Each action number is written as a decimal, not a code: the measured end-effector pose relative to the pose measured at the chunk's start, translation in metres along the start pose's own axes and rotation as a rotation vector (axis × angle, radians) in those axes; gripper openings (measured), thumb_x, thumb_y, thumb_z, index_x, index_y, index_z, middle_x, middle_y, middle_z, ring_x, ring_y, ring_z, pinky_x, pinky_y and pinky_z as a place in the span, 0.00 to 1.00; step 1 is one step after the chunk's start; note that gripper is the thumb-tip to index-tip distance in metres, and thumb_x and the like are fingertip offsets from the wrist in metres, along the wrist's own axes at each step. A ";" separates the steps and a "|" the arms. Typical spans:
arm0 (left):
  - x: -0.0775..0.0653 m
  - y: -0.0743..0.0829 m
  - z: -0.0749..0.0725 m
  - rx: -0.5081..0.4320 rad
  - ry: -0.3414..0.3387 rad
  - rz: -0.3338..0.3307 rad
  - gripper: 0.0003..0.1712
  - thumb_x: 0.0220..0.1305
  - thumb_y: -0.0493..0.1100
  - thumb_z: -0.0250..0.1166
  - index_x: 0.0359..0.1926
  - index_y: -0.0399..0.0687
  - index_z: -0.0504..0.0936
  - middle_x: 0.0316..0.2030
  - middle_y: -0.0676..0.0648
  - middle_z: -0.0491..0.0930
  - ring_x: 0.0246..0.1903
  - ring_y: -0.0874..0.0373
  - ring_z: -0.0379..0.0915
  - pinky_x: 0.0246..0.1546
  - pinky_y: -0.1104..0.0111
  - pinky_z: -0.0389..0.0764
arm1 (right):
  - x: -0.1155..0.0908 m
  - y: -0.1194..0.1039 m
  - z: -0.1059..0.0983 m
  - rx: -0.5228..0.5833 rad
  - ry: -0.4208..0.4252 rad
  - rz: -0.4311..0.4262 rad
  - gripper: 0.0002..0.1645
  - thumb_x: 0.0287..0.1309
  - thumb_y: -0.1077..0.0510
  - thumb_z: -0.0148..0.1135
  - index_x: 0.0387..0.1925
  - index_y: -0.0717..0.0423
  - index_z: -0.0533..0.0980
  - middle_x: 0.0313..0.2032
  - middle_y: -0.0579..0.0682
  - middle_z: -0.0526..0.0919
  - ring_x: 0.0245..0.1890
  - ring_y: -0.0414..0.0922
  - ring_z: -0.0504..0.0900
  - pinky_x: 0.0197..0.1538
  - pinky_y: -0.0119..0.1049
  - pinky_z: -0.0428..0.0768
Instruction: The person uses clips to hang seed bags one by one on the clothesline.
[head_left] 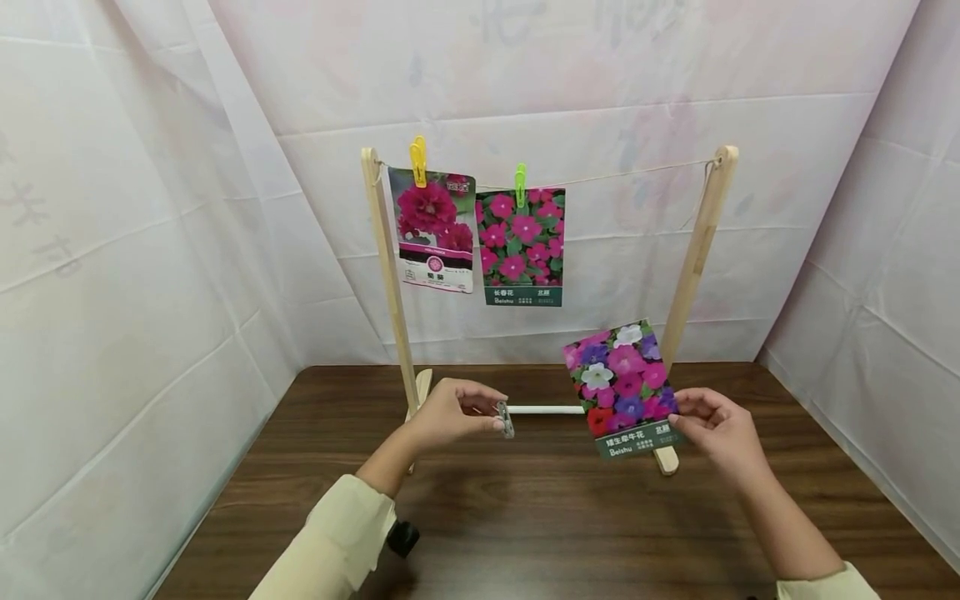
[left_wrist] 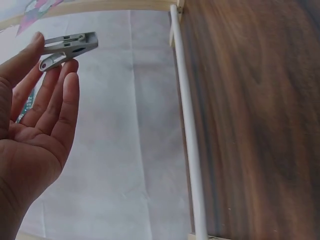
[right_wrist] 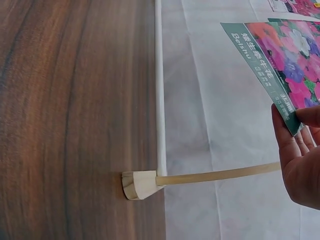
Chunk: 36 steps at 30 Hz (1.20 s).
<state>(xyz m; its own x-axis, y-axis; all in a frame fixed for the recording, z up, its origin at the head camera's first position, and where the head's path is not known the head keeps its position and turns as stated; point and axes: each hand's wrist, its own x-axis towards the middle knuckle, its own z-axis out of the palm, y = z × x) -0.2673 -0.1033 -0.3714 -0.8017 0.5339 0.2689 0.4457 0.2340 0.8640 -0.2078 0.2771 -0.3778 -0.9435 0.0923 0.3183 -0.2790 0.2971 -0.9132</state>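
Note:
My left hand (head_left: 456, 412) pinches a grey clothespin (left_wrist: 70, 49) between thumb and fingers, in front of the wooden stand's left post. With thumb and fingertips, my right hand (head_left: 722, 433) grips the lower right corner of a seed packet (head_left: 626, 387) printed with mixed petunias, tilted and held in the air near the right post. On the string (head_left: 622, 175) hang two more packets: a hollyhock packet (head_left: 435, 229) under a yellow clothespin (head_left: 418, 160), and a pink-flowered packet (head_left: 521, 246) under a green clothespin (head_left: 520, 183).
The string runs between two wooden posts (head_left: 693, 262), with bare string right of the pink-flowered packet. A white rod (head_left: 547, 410) joins the posts low down. A black object (head_left: 402, 538) lies on the wooden table (head_left: 525, 517) by the left sleeve. White cloth (head_left: 315, 50) surrounds the table.

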 end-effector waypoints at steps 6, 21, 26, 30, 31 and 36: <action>0.010 0.011 0.000 0.027 0.025 0.025 0.16 0.57 0.36 0.72 0.48 0.37 0.84 0.34 0.46 0.86 0.34 0.56 0.82 0.34 0.69 0.82 | 0.004 -0.004 -0.002 0.056 0.008 -0.024 0.12 0.56 0.74 0.64 0.42 0.72 0.76 0.30 0.40 0.84 0.31 0.34 0.83 0.35 0.24 0.80; 0.028 0.036 -0.003 0.039 0.021 0.020 0.18 0.56 0.36 0.73 0.48 0.36 0.84 0.34 0.45 0.86 0.35 0.57 0.82 0.36 0.68 0.82 | 0.010 -0.015 -0.006 0.092 0.010 -0.009 0.09 0.57 0.71 0.65 0.41 0.61 0.79 0.31 0.41 0.83 0.31 0.34 0.82 0.34 0.24 0.80; 0.035 0.044 -0.005 0.031 0.020 0.008 0.19 0.55 0.35 0.74 0.49 0.36 0.83 0.34 0.45 0.86 0.36 0.56 0.83 0.42 0.65 0.83 | 0.013 -0.018 -0.007 0.119 0.031 -0.025 0.10 0.56 0.73 0.65 0.41 0.65 0.78 0.30 0.42 0.83 0.31 0.34 0.82 0.34 0.23 0.80; 0.043 0.048 -0.008 0.042 0.027 0.039 0.20 0.55 0.36 0.74 0.49 0.35 0.83 0.34 0.46 0.86 0.35 0.57 0.83 0.42 0.64 0.83 | 0.016 -0.021 -0.008 0.093 0.048 -0.037 0.11 0.56 0.73 0.65 0.41 0.64 0.78 0.30 0.41 0.83 0.31 0.33 0.82 0.33 0.23 0.79; 0.044 0.049 -0.008 0.048 0.030 0.041 0.19 0.55 0.36 0.74 0.48 0.36 0.83 0.34 0.46 0.86 0.35 0.57 0.83 0.42 0.65 0.83 | 0.017 -0.021 -0.008 0.098 0.052 -0.037 0.11 0.56 0.73 0.65 0.41 0.63 0.79 0.30 0.41 0.82 0.31 0.33 0.81 0.33 0.22 0.79; 0.051 0.058 -0.011 0.054 0.031 0.036 0.19 0.54 0.37 0.75 0.48 0.36 0.84 0.33 0.46 0.86 0.34 0.56 0.82 0.38 0.65 0.83 | 0.020 -0.023 -0.009 0.143 0.069 -0.040 0.13 0.55 0.75 0.64 0.38 0.57 0.80 0.30 0.40 0.82 0.32 0.32 0.81 0.34 0.21 0.79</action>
<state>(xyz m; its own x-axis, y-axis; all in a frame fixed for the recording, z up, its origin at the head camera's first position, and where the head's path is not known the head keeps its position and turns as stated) -0.2864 -0.0714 -0.3036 -0.7963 0.5178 0.3127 0.4943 0.2589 0.8299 -0.2184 0.2806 -0.3483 -0.9180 0.1493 0.3673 -0.3433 0.1642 -0.9248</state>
